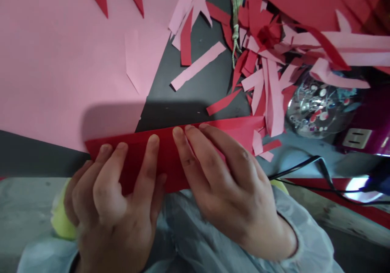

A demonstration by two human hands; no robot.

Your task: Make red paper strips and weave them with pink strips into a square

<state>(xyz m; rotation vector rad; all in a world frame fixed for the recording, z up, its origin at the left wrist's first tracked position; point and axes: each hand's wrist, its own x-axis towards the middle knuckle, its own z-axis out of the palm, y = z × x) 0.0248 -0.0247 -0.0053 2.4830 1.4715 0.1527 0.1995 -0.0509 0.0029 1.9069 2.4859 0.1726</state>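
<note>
A long piece of red paper (170,159) lies along the near edge of the dark table, with a narrow folded band along its far side. My left hand (112,208) is bent over its left part, fingertips pressed on the band and the thumb on the paper nearer me. Beside it, my right hand (228,187) presses the index, middle and ring fingertips along the same band; its thumb is hidden. Both hands hold the paper. Under the paper's left end reaches a large pink sheet (67,61).
Red and pink paper scraps (256,53) are heaped at the upper right, with a tassel (235,25) among them. A clear round container (317,106) of small shiny bits stands near a purple object (370,118). Black cables (323,171) run along the right edge.
</note>
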